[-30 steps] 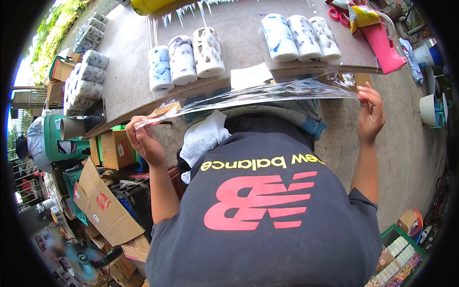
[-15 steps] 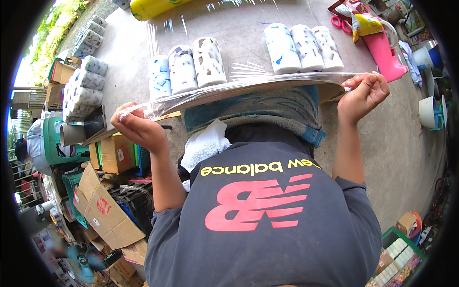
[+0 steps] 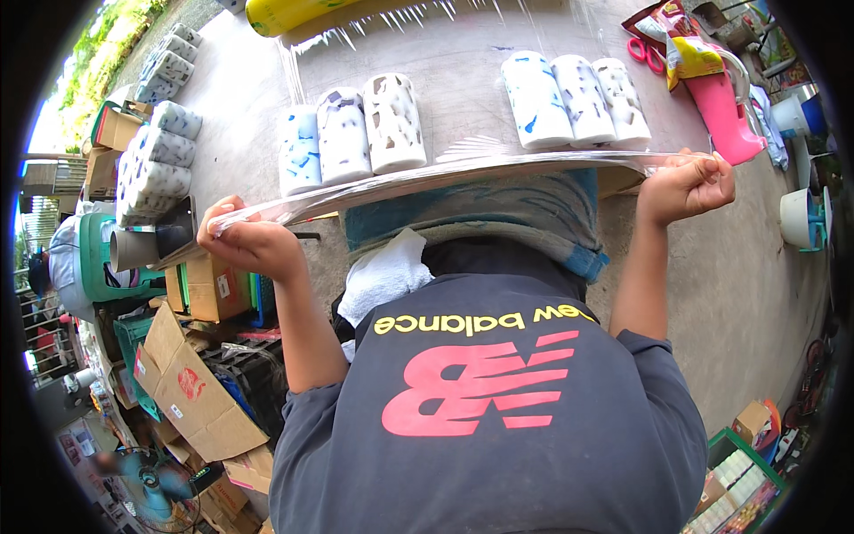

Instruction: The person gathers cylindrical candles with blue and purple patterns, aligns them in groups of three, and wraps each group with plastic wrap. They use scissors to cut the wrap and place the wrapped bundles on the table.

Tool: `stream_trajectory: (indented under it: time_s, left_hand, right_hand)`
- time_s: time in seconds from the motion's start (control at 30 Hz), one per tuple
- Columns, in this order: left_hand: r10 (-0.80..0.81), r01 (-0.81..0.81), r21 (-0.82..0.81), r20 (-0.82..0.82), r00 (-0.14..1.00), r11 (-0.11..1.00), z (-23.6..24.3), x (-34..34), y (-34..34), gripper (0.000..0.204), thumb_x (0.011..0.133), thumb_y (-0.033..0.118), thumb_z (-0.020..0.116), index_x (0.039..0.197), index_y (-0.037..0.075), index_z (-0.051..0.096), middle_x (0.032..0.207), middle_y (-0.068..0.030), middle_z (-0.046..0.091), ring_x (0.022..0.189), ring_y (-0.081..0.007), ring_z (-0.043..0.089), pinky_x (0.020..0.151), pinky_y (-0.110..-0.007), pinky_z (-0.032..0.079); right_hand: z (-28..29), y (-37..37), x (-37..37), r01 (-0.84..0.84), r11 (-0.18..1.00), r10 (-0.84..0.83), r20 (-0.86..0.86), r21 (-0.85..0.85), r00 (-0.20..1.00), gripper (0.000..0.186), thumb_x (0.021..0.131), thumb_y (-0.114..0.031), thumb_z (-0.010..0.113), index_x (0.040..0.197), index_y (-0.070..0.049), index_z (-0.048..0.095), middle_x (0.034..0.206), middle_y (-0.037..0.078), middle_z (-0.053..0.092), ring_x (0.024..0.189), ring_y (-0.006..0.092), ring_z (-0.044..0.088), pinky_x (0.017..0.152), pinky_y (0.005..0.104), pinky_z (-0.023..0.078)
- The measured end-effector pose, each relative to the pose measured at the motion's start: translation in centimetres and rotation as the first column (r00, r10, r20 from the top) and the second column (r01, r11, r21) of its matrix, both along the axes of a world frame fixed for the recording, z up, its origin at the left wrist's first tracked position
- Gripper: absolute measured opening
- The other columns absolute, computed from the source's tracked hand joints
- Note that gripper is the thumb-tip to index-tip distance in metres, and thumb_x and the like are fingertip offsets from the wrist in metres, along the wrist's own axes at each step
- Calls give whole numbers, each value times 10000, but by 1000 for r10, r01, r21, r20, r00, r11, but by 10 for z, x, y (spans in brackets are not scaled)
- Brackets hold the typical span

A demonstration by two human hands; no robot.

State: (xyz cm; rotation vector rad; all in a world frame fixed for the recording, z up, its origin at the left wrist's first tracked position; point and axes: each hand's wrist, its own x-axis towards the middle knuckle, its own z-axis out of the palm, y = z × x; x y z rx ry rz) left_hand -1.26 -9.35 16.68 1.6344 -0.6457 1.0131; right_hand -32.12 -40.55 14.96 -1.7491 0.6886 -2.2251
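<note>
Clear plastic film (image 3: 427, 174) is stretched across the near edge of the table (image 3: 463, 84), its edge gathered into a band between my hands. My left hand (image 3: 253, 242) grips the film's left end, beside the table's near left corner. The right end is pinched in my right hand (image 3: 683, 189), below a pink tool. Just beyond the film lie two groups of white cylinders with blue or dark flecks, one group at left (image 3: 345, 133) and one at right (image 3: 578, 100). Film seems to spread over the table under them, from a yellow roll (image 3: 311, 11) at the far side.
More flecked cylinders (image 3: 160, 169) line the table's left side. Red scissors (image 3: 647, 55), snack bags (image 3: 689, 53) and the pink tool (image 3: 719, 111) lie at the right edge. Cardboard boxes (image 3: 209, 392) and a fan (image 3: 151, 476) stand at lower left. A towel (image 3: 480, 209) covers my lap.
My right hand has moved slightly right and down, and my left hand slightly left. The film band is pulled a little wider, and both cylinder groups sit slightly lower in the picture.
</note>
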Motion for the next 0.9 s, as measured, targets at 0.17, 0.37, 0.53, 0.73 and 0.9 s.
stream_trajectory:
  time_s: [0.17,0.37,0.53,0.73,0.9]
  left_hand:
    - [-210,218,54,-125,970,975,9,15,-4,256,1054,197,264,1019,21,447,999,-122,596,735,-124,494,627,-228,416]
    - [-79,307,222,-680,729,925,54,1,-25,355,1070,336,282,1106,99,543,1000,-74,714,623,-82,489,633,-257,418]
    - [-27,240,381,-488,873,893,50,10,-27,390,1061,379,294,1158,113,562,904,-40,749,535,-82,476,581,-268,415]
    - [39,241,446,-532,846,862,62,13,-38,396,1041,359,339,1093,79,615,880,-51,745,598,-97,544,641,-274,442]
    - [-44,393,352,-696,717,849,39,44,-45,379,1027,306,390,1091,38,650,867,-74,693,711,-116,563,705,-279,455]
  right_hand:
    - [8,-7,3,-48,998,47,-47,-28,998,122,1016,-109,472,1092,-60,390,749,52,492,487,54,386,424,197,352]
    - [37,-14,14,-245,946,292,-229,211,929,122,1030,-169,474,1106,-81,436,1030,141,673,531,12,362,472,160,310]
    - [49,-31,28,-321,787,508,-257,527,822,129,1044,-223,444,1076,-104,482,1197,121,666,498,-7,290,424,164,266]
    - [54,-42,31,-452,496,726,-68,741,685,124,1051,-233,419,1107,-153,495,1262,168,627,463,-44,199,400,136,205]
    - [51,-53,36,-463,465,744,-49,755,666,113,1040,-221,451,1099,-134,494,1109,93,702,421,-18,246,377,166,213]
